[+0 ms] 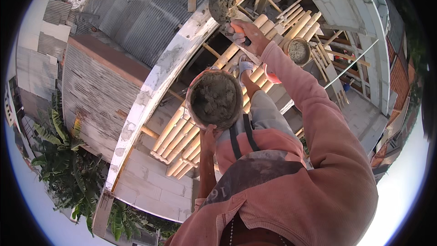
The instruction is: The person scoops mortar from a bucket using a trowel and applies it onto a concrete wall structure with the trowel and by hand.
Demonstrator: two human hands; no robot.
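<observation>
- Grey corrugated roofing [145,9] lies beyond one long, pale wall top [164,70], which curves past on the left of both grips.
- Open gaps show between that wall edge and the pole platform [180,130]; its pole ends stop left of and below the left grip.
- Two grips: the left grip [209,134] clasps the near rim of a bucket [194,82] of grey mortar, directly ahead of it; the right grip [249,36] curls around the orange handle of one trowel [237,28], its mortar-covered blade ahead, near the wall edge.
- Two buckets altogether: the second bucket [309,53] stands right of the right grip, apart from it.
</observation>
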